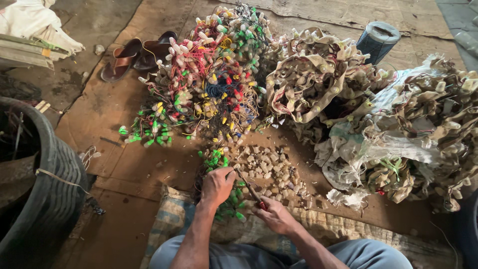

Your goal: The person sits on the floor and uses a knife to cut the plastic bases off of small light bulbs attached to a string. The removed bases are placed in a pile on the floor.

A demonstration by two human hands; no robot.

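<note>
Lower centre: left hand (217, 185) pinches green-capped wired bulbs (226, 199), steadying them.
Right hand (273, 215): fist around red-handled tool (251, 192), tip angled toward bulbs.
Above: loose small caps (269, 167).

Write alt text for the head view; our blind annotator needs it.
A seated person's left hand grips green-capped wired bulb sockets while the right hand holds a red-handled tool to them. Beyond lie small cut pieces, a multicoloured socket heap and sandals.

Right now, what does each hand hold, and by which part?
The right hand holds a thin tool by its red handle end. The left hand grips green-capped wired pieces; the exact part is hidden.
</note>
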